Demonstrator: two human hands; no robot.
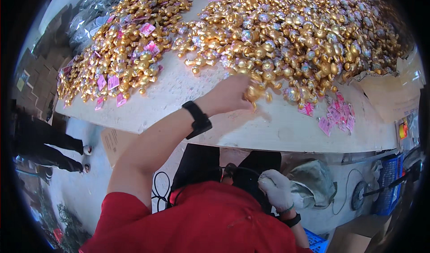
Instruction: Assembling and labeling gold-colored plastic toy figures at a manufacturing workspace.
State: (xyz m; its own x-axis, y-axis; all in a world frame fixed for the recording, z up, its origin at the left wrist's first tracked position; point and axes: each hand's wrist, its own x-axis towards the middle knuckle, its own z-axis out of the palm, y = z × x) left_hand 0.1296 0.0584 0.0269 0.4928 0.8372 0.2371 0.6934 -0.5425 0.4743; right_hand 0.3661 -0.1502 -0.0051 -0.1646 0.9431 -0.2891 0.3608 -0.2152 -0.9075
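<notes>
My left hand, bare and with a black watch on its wrist, reaches over the white table. Its fingers are closed on a shiny gold figurine at the near edge of a large heap of gold figurines. Some figurines in that heap have pale, multicoloured shiny parts. Low over my lap is my right hand in a white glove, with its fingers curled in. What those fingers hold, if anything, is hidden.
A second pile of gold figurines with pink tags lies at the table's left. Loose pink cards lie right of my left hand, beside a torn cardboard box. Another person's legs show at left. A blue crate stands below right.
</notes>
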